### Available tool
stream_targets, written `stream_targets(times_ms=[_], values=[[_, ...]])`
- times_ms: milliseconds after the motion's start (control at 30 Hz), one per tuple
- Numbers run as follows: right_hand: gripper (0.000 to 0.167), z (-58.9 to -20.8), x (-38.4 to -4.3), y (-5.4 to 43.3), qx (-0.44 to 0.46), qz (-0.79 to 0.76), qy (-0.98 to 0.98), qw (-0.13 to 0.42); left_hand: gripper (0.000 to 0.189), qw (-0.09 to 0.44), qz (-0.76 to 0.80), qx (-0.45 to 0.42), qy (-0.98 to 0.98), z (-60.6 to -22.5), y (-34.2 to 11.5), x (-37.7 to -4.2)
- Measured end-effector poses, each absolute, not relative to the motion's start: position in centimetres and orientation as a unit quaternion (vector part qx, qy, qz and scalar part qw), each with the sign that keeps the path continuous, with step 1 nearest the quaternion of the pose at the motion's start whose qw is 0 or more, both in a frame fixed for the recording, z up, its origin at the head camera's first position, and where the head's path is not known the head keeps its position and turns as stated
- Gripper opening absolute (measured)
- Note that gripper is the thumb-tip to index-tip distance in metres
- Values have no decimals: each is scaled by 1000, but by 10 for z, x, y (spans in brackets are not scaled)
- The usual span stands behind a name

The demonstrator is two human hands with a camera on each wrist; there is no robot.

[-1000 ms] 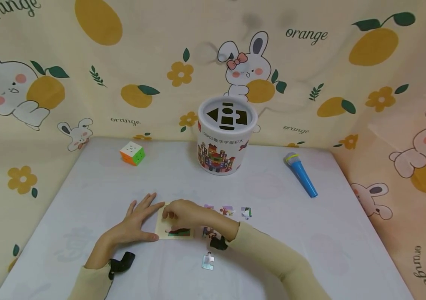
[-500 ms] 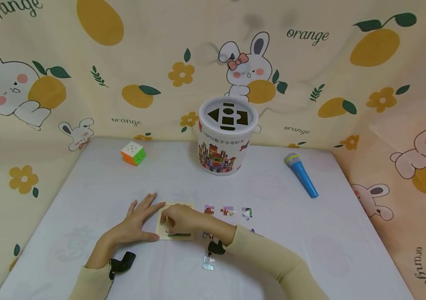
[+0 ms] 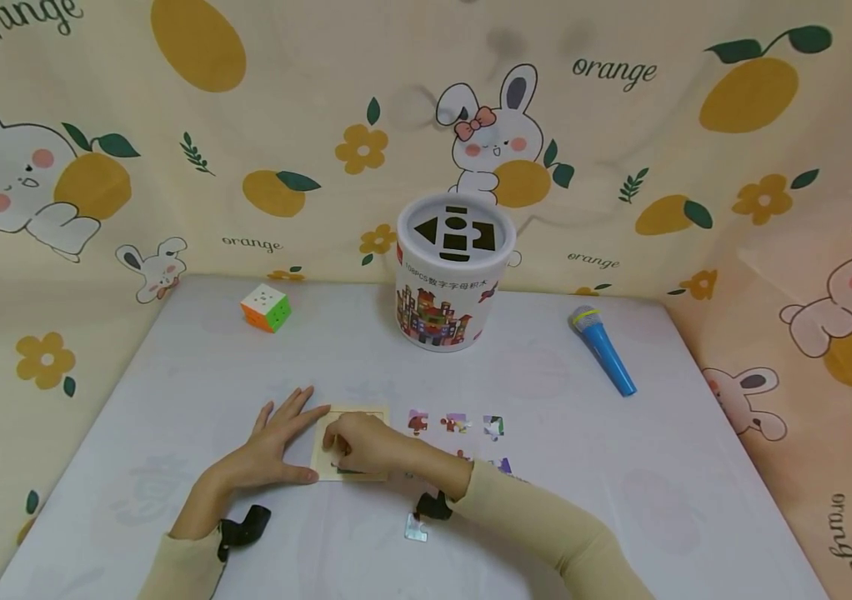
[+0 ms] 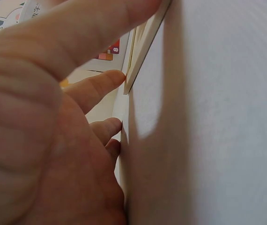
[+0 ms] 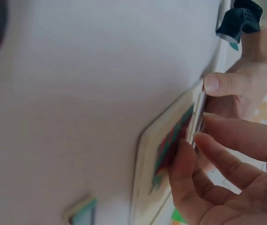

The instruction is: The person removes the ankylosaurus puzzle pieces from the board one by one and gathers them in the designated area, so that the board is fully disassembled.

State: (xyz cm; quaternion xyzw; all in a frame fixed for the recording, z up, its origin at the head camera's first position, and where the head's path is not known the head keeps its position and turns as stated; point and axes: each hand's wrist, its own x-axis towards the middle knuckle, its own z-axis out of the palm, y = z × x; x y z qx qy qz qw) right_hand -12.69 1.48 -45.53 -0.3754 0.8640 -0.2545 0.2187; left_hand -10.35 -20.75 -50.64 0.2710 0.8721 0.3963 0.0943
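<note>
A small wooden puzzle board point(image 3: 325, 473) lies on the white table, with a dark red and green picture section point(image 5: 168, 150) on its face. My left hand point(image 3: 272, 450) spreads its fingers along the board's left side; thumb and index tip touch its edge point(image 4: 145, 51). Over the board, my right hand point(image 3: 368, 442) has bent fingers, and in the right wrist view thumb and index come close together at its surface. They seem to pinch a puzzle piece there, mostly hidden by the fingers.
Several loose puzzle pieces point(image 3: 455, 423) lie right of the board, one corner piece point(image 3: 416, 528) nearer the front. Farther back are a puzzle cube point(image 3: 266, 307), a white tub point(image 3: 444, 283) with cut-out lid, and a blue toy microphone point(image 3: 604, 350). A printed cloth point(image 3: 306, 100) hangs behind.
My right hand has lowered slightly onto the board and its forearm shifted a little, uncovering loose pieces on the right and partly covering the front one. The left hand stays in place.
</note>
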Motion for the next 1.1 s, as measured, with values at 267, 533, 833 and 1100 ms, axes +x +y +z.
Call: stream_targets(times_ms=[267,533,833,1100], values=[[18,-462,-129,16,-374,-275,856,230,93,106,397,264,873,-507,-208,-104],[19,-464,-132,18,-368,-288,847,252,94,107,392,263,875,-509,-207,-105],[21,-464,-134,20,-383,-308,829,266,94,108,392,262,875,-507,-207,-104],[24,-465,-134,22,-401,-308,823,259,94,106,391,261,876,-508,-207,-105]])
